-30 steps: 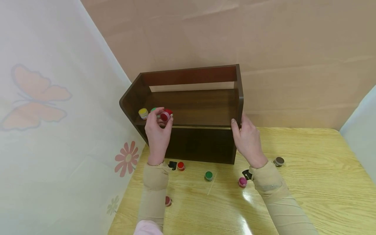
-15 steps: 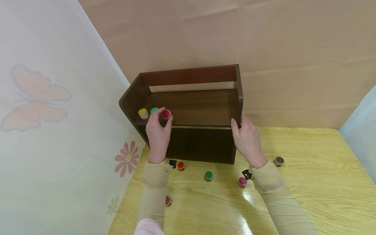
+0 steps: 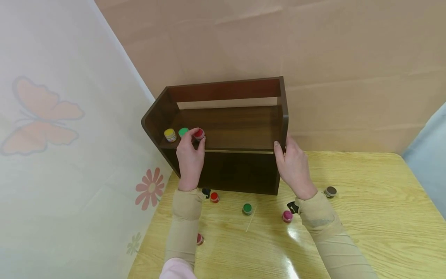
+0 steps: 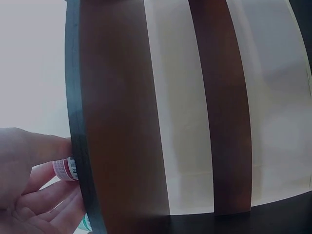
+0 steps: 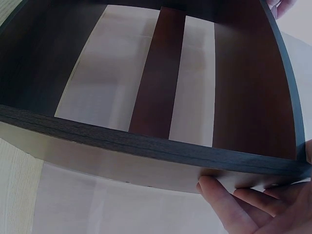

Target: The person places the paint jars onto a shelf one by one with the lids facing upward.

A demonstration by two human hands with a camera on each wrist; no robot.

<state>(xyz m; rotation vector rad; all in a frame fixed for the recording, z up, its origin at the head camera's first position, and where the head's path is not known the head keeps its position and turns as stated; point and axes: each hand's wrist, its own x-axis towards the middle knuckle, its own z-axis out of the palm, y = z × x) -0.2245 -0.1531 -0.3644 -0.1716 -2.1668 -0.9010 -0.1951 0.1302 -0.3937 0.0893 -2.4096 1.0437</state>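
Observation:
A dark brown wooden shelf [image 3: 237,124] stands on the table. At its left front, my left hand [image 3: 189,157] pinches a small red-lidded paint jar [image 3: 199,134] between thumb and fingers, right at the shelf board. The left wrist view shows part of that jar's label [image 4: 63,169] beyond the board's edge. Left of it on the board are a green-lidded jar [image 3: 183,132], partly behind my fingers, and a yellow-lidded jar [image 3: 170,135]. My right hand [image 3: 294,166] grips the shelf's right side panel, thumb in front and fingers against the outer face [image 5: 234,195].
On the wooden table [image 3: 366,217] in front of the shelf lie a red jar [image 3: 214,197], a dark green jar [image 3: 247,209] and a magenta jar [image 3: 287,216]. A brown-lidded jar [image 3: 330,192] stands farther right. Another reddish jar [image 3: 199,239] shows beside my left sleeve. A white sheet [image 3: 87,174] borders the left.
My left hand has turned the red-lidded jar from tilted toward me to lid up and brought it to the board, uncovering more of the green-lidded jar. The right hand has stayed put.

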